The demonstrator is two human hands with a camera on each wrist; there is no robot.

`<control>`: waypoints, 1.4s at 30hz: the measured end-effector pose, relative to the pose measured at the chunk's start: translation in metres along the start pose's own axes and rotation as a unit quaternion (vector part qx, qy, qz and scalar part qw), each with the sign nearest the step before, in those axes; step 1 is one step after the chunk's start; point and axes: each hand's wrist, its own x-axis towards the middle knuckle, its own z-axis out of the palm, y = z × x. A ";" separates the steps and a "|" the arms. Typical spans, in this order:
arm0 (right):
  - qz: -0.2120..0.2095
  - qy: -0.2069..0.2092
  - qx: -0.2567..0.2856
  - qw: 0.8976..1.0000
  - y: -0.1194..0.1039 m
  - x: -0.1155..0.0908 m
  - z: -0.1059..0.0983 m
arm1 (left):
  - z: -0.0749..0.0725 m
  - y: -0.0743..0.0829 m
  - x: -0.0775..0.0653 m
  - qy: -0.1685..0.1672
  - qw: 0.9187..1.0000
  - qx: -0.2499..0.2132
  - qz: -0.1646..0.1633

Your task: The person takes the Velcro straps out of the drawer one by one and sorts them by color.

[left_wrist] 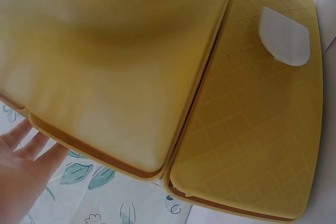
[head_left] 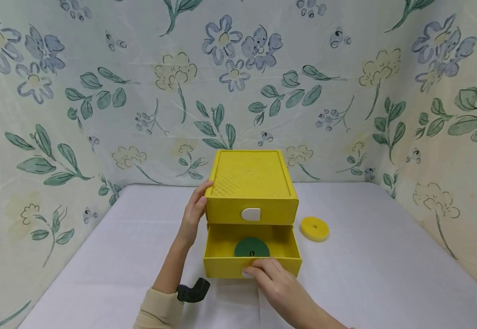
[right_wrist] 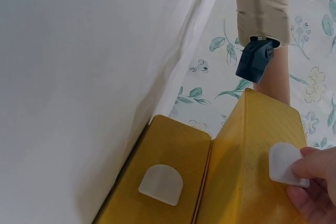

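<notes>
A yellow two-drawer box (head_left: 248, 171) stands on the table, its upper drawer (head_left: 226, 210) closed. The lower drawer (head_left: 222, 268) is pulled out and holds a green disc (head_left: 251, 246) with a small central mark. My right hand (head_left: 281, 288) pinches the white drawer handle (right_wrist: 283, 162) on that drawer's front, thumb on its face. Against the box's left side rests my left hand (head_left: 193, 217); in the left wrist view its fingers (left_wrist: 51, 157) lie extended along the edge, with their tips hidden.
To the right of the box, a yellow disc (head_left: 315, 229) with a central hole lies on the white-covered table (head_left: 370, 256). A flower-printed cloth (head_left: 329, 114) hangs behind and on both sides. On the left wrist sits a black camera (head_left: 193, 290).
</notes>
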 end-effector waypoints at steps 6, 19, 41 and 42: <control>0.001 -0.009 0.014 1.000 -0.001 0.000 -0.002 | -0.001 0.001 0.001 -0.002 1.000 -0.005 -0.003; -0.014 0.013 0.007 1.000 -0.002 0.010 -0.009 | -0.003 0.003 0.001 0.000 1.000 -0.005 0.001; 0.043 -0.093 0.032 0.994 0.047 0.057 -0.036 | 0.001 -0.001 0.000 -0.003 1.000 -0.015 0.013; 0.052 -0.126 0.032 0.990 0.049 0.058 -0.036 | 0.001 -0.001 0.000 -0.004 1.000 -0.014 0.014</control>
